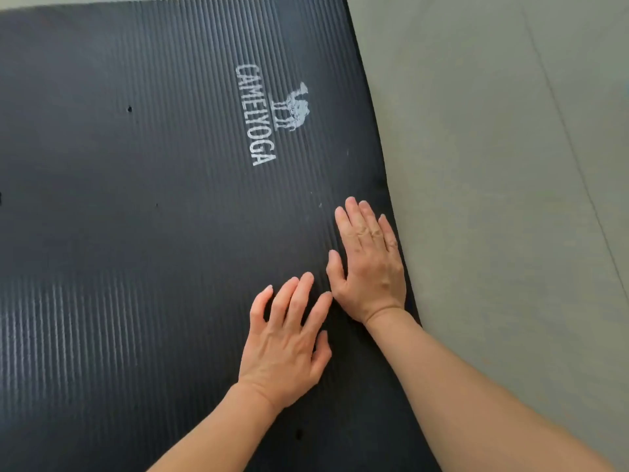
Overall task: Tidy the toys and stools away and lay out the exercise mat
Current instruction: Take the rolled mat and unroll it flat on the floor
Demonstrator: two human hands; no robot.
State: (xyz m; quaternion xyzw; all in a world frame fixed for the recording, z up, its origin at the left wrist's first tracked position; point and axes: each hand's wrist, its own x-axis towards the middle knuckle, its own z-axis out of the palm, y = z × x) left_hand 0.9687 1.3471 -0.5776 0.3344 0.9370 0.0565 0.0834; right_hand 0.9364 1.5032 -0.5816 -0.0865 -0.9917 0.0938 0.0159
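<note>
Both hands lie flat with straight fingers — our left hand (284,345) and right hand (369,264) pressing the black exercise mat (153,199) unrolled on the grey floor (510,165). Its right edge bows; released, we judge it may curl or slide askew.

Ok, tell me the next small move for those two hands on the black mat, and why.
Probably slide both palms outward toward the edge beside the grey floor. The left hand and right hand lie flat, fingers straight, on the black ribbed foam mat, whose near edge looks slightly bowed.
</note>
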